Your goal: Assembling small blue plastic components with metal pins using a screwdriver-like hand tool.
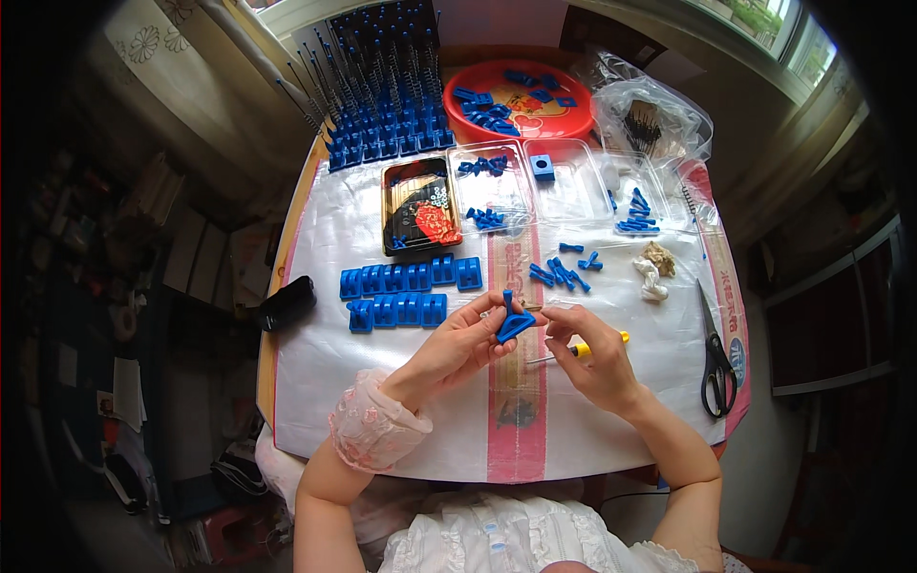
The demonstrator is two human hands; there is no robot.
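Observation:
In my left hand [457,336] is a small blue plastic bracket [514,328], gripped between thumb and fingers, with a narrow stem pointing up. My right hand [600,351] is close beside it, its fingers curled and their tips near a tiny brass-coloured piece at the bracket. What those fingertips pinch is too small to make out. A screwdriver [580,350] with a yellow handle passes beneath the right hand; I cannot tell whether it lies on the table or is tucked in the palm. Beyond the hands lie several loose blue pegs [561,274].
Two rows of blue blocks [409,309] stand left. Behind are a black tray [390,205], clear trays [565,202], a red basin [573,124] and upright spring-topped blue pieces [387,134]. Black scissors [716,368] lie right; a black case [287,304] sits at the left edge.

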